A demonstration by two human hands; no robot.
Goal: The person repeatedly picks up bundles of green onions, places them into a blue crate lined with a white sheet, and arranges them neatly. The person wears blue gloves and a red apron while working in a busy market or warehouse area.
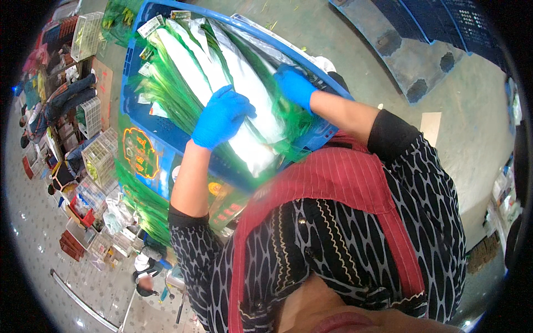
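Before me stands a blue plastic crate [128,79] filled with long green leafy vegetables [175,98], perhaps scallions or chives, some wrapped in white sheeting [245,79] and bearing labels. My left hand [222,118], in a blue glove, rests on the wrapped bundles near the crate's middle, fingers bent; whether it grips one is unclear. My right hand [293,87], also gloved in blue, reaches among the greens and clear plastic by the crate's right wall. Its fingertips are partly hidden. Blurred green leaves lie at the crate's near end, close to my red apron [333,166].
More greens [145,212] and a printed box [141,152] lie left of the crate. Farther left are white baskets [100,156] and several people [143,270]. Blue crates [424,16] stand at the upper right by a grey slab [399,54].
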